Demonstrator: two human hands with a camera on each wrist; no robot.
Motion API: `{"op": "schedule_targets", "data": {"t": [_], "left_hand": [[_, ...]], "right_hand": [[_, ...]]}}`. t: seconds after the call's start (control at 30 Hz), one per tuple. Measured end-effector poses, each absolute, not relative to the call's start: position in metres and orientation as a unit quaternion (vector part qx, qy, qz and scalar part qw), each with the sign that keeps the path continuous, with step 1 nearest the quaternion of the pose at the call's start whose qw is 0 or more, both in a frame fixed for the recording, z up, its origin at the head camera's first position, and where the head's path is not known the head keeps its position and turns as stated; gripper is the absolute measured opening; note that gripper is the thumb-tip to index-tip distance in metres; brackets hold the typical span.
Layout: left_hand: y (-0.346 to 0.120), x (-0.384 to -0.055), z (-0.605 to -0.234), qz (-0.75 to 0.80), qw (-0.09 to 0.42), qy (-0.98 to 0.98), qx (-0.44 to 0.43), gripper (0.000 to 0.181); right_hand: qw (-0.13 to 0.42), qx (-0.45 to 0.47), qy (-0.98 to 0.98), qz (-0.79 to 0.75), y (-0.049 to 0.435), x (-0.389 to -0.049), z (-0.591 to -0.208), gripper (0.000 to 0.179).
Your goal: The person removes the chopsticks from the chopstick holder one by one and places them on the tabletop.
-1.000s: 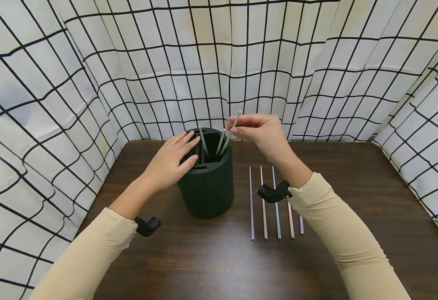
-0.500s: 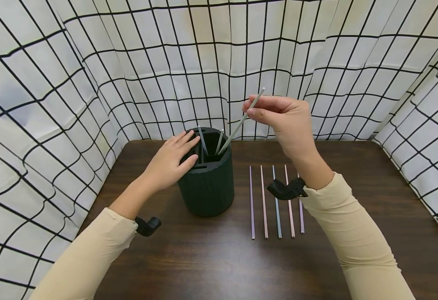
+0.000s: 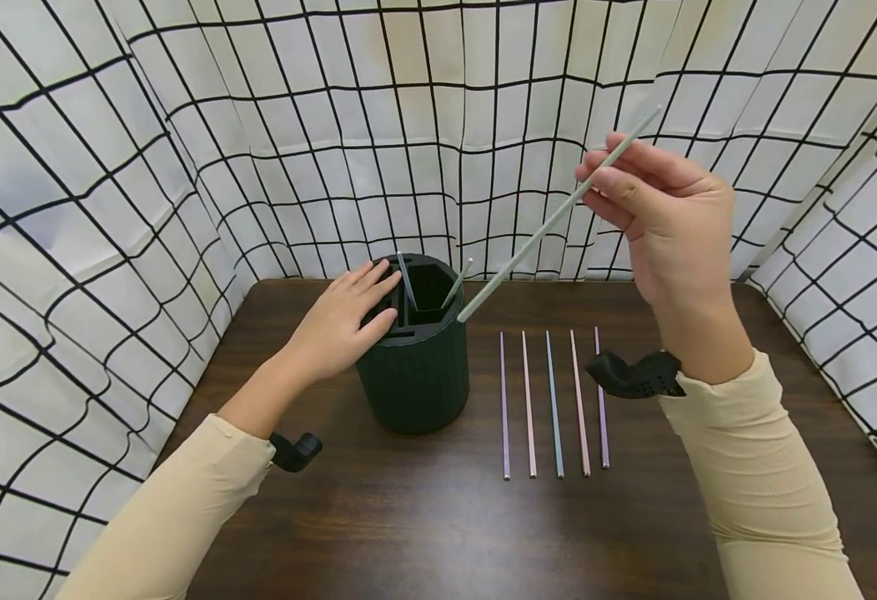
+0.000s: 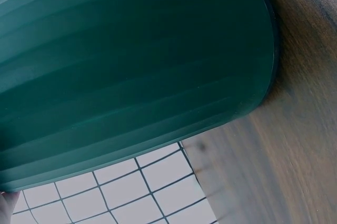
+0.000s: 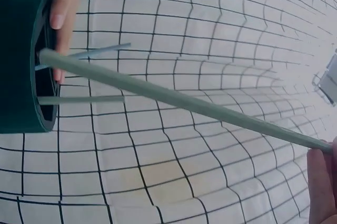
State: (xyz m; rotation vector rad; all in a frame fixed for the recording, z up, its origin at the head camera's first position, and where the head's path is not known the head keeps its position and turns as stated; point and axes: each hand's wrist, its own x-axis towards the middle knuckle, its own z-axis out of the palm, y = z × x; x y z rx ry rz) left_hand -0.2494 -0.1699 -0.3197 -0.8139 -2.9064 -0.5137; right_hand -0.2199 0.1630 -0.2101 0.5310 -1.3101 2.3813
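Observation:
A dark green utensil holder (image 3: pixel 416 383) with inner compartments stands left of the table's middle. My left hand (image 3: pixel 344 325) rests on its top rim, fingers spread. High on the right, my right hand (image 3: pixel 679 217) pinches a pale green chopstick (image 3: pixel 532 242) between thumb and fingers near its upper end. It slants down-left, its lower tip overlapping the holder's right rim in the head view. Inside the holder lean a blue-grey chopstick (image 3: pixel 407 282) and another green chopstick (image 3: pixel 457 283). The holder's ribbed wall (image 4: pixel 131 66) fills most of the left wrist view.
Several chopsticks lie side by side on the dark wooden table (image 3: pixel 423 525), right of the holder, among them a purple chopstick (image 3: pixel 504 408), a pink chopstick (image 3: pixel 529 408) and a blue chopstick (image 3: pixel 554 408). White cloth with a black grid (image 3: pixel 408 125) surrounds the table.
My right hand has drawn the green chopstick up and rightward out of the holder. The other green chopstick now leans further right. My left hand has stayed in place.

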Motion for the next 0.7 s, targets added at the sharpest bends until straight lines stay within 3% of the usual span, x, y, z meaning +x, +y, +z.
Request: {"op": "schedule_targets", "data": {"t": [0.33, 0.57, 0.7], "left_hand": [[-0.165, -0.252, -0.321, -0.165, 0.039, -0.947, -0.271, 0.060], [-0.167, -0.251, -0.321, -0.166, 0.039, -0.947, -0.272, 0.060], [-0.169, -0.251, -0.321, -0.168, 0.042, -0.946, -0.273, 0.059]], "right_hand": [[0.112, 0.078, -0.460, 0.877, 0.235, -0.217, -0.227, 0.021], [-0.010, 0.035, -0.526, 0.850, 0.272, -0.226, -0.246, 0.022], [-0.049, 0.030, -0.548, 0.834, 0.283, -0.231, -0.259, 0.024]]}}
